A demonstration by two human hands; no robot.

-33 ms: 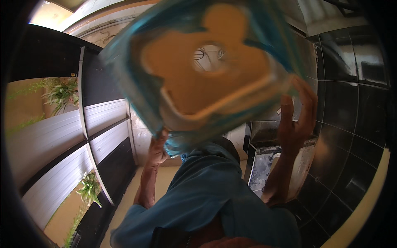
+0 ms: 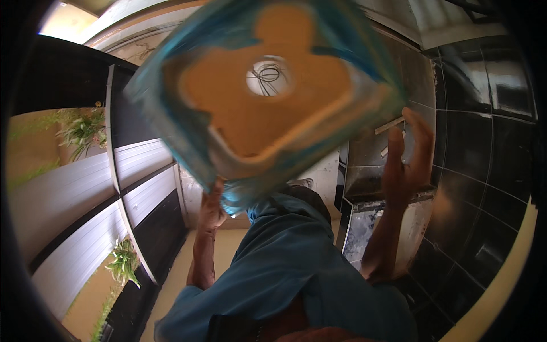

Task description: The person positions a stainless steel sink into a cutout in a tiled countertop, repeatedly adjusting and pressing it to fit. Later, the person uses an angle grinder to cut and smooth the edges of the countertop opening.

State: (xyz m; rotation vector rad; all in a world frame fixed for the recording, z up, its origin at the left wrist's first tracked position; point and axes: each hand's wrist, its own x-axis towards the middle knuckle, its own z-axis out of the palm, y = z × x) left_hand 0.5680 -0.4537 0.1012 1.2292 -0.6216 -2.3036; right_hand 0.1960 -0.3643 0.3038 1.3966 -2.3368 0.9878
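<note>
A large square object (image 2: 313,85), blurred, fills the upper middle; it is wrapped in translucent blue plastic, with an orange-brown inner panel and a round hole showing thin dark wire loops against white. My left hand (image 2: 213,208) grips the wrapping at its lower corner, with the fingers closed on it. My right hand (image 2: 407,162) is raised just below the object's right corner, fingers apart and curved, apparently free of it.
A dark counter (image 2: 364,154) with small light strips lies behind my right hand. Black wall tiles (image 2: 467,159) line the right. On the left stands a dark-framed panel (image 2: 142,114) with white slats and green plants (image 2: 122,259). My blue-clad body fills the lower middle.
The wrapped object has shifted to the left. Its right corner has moved away from my right fingers, which were at its edge. My left hand has moved slightly left with it.
</note>
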